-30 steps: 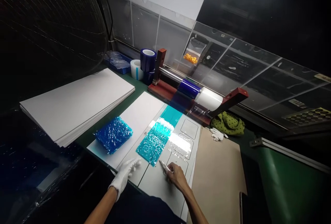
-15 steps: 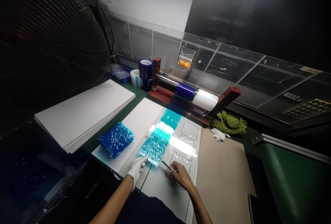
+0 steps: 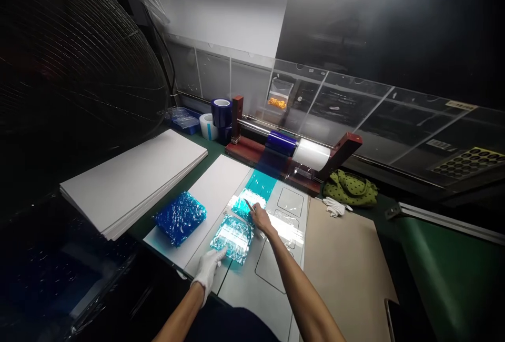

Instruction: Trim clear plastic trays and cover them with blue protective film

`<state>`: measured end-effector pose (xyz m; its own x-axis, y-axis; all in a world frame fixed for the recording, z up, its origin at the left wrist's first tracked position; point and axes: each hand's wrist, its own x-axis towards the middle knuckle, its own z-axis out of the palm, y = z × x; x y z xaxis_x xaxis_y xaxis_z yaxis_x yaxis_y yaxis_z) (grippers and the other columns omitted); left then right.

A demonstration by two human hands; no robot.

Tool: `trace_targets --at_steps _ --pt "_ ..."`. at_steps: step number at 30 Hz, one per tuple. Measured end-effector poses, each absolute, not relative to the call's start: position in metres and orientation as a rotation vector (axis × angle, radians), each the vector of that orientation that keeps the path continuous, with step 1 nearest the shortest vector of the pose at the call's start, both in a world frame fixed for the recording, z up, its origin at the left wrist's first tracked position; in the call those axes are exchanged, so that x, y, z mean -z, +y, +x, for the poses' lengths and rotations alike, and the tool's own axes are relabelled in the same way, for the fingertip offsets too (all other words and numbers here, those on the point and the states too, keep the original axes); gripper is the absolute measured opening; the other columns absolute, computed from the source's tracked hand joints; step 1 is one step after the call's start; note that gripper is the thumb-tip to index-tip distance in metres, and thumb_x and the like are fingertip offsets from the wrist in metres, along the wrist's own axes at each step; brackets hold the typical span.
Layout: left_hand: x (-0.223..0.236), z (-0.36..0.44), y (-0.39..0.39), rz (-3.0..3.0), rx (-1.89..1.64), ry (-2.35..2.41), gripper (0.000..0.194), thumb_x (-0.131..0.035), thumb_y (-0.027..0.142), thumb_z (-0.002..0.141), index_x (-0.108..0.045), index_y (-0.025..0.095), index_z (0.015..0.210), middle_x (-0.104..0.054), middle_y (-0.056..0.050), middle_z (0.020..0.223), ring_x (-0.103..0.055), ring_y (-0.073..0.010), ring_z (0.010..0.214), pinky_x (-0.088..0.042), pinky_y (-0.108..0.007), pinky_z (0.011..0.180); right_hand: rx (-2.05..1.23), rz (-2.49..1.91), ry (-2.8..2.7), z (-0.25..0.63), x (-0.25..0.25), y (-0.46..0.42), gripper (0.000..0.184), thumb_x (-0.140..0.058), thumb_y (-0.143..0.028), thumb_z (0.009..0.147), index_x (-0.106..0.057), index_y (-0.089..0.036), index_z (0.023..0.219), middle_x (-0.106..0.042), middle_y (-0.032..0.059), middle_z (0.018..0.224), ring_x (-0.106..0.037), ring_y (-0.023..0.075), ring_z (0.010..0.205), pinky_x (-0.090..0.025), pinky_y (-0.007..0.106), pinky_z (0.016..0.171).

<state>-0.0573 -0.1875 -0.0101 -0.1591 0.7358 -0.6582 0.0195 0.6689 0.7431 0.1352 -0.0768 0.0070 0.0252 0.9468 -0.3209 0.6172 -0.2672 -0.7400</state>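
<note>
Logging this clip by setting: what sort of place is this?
Likely a factory or workshop finishing bench: a red-framed rack carrying film rolls, spare blue tape rolls, and a stack of white panels.

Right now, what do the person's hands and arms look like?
The left hand wears a white fabric glove; the right hand is bare. The left forearm and right forearm are bare, with no sleeves. A dark top shows below them.

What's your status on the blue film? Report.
Left gloved hand at blue film, lower edge. Right hand holding slim metal tool on it. Crumpled blue sheet alongside.
</note>
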Motion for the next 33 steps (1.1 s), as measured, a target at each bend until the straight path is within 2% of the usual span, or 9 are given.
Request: trace_targets --at_steps 4,6,8,11,14,16,21,28,33 --pt "-0.007 -0.065 -0.203 0.676 -0.765 1.571 0.052 -0.072 0.06 0.053 -0.039 0.019 0.05 -0.028 0.01 0.043 -0.022 -0.0058 0.042 -0.016 -0.023 0.045 -1.145 -1.92 -1.579 0.138 -0.007 -0.077 0.006 -0.044 -0.019 0.083 -0.041 -0.022 0.087 -0.062 0.0046 0.081 -0.056 0.0186 0.073 -0.035 0.025 0.06" --pt "-0.019 -0.078 -0.208 0.693 -0.811 1.565 0.05 -0.074 0.059 0.054 -0.045 0.018 0.051 -0.03 0.009 0.044 -0.028 -0.0067 0.043 -0.021 -0.023 0.046 -1.173 -1.878 -1.557 0.14 -0.009 -0.082 0.005 -0.044 -0.021 0.083 -0.041 -0.023 0.086 -0.062 0.0045 0.083 -0.057 0.0186 0.074 -0.037 0.026 0.061" --pt "-0.032 -0.099 -0.207 0.691 -0.873 1.579 0.045 -0.075 0.056 0.055 -0.054 0.017 0.057 -0.039 0.008 0.046 -0.037 -0.0084 0.046 -0.028 -0.023 0.049 -1.214 -1.808 -1.524 0.142 -0.013 -0.089 0.003 -0.042 -0.024 0.085 -0.04 -0.023 0.087 -0.063 0.0044 0.087 -0.059 0.0182 0.077 -0.041 0.027 0.062" --pt "-0.049 -0.141 -0.19 0.65 -0.994 1.635 0.044 -0.076 0.053 0.057 -0.065 0.016 0.079 -0.062 0.0 0.072 -0.056 -0.014 0.067 -0.041 -0.025 0.061 -1.282 -1.679 -1.466 0.148 -0.02 -0.103 0.007 -0.039 -0.031 0.087 -0.037 -0.024 0.09 -0.063 0.0052 0.097 -0.062 0.0171 0.083 -0.046 0.028 0.065" --pt "-0.058 -0.183 -0.164 0.602 -1.093 1.696 0.056 -0.077 0.052 0.056 -0.066 0.016 0.097 -0.066 -0.007 0.097 -0.06 -0.0165 0.085 -0.045 -0.025 0.071 -1.33 -1.577 -1.414 0.153 -0.027 -0.12 0.016 -0.041 -0.039 0.086 -0.037 -0.024 0.09 -0.063 0.0082 0.106 -0.063 0.0182 0.088 -0.049 0.03 0.068" --pt "-0.06 -0.203 -0.147 0.599 -1.129 1.718 0.061 -0.079 0.053 0.052 -0.067 0.015 0.098 -0.067 -0.007 0.093 -0.059 -0.0147 0.079 -0.044 -0.025 0.068 -1.351 -1.538 -1.391 0.156 -0.031 -0.132 0.022 -0.044 -0.044 0.085 -0.038 -0.023 0.088 -0.062 0.0104 0.108 -0.064 0.0201 0.09 -0.05 0.032 0.069" --pt "-0.064 -0.217 -0.128 0.66 -1.118 1.769 0.068 -0.08 0.058 0.041 -0.07 0.012 0.089 -0.059 0.001 0.061 -0.045 -0.0091 0.053 -0.036 -0.023 0.052 -1.375 -1.489 -1.294 0.163 -0.034 -0.161 0.031 -0.051 -0.051 0.081 -0.042 -0.022 0.087 -0.062 0.0138 0.11 -0.064 0.0239 0.091 -0.049 0.035 0.069" --pt "-0.067 -0.208 -0.126 0.801 -0.99 1.934 0.066 -0.077 0.063 0.042 -0.071 0.01 0.081 -0.058 -0.002 0.056 -0.049 -0.014 0.055 -0.037 -0.027 0.054 -1.331 -1.58 -1.255 0.17 -0.035 -0.182 0.032 -0.051 -0.053 0.081 -0.044 -0.022 0.089 -0.062 0.0098 0.1 -0.063 0.0221 0.087 -0.051 0.034 0.069" --pt "-0.079 -0.223 -0.134 0.949 -0.761 2.183 0.051 -0.073 0.065 0.049 -0.069 0.018 0.069 -0.062 -0.005 0.062 -0.053 -0.0227 0.066 -0.036 -0.032 0.06 -1.205 -1.647 -1.209 0.175 -0.039 -0.193 0.036 -0.054 -0.054 0.078 -0.051 -0.022 0.094 -0.057 0.0072 0.093 -0.059 0.0201 0.08 -0.054 0.034 0.069"
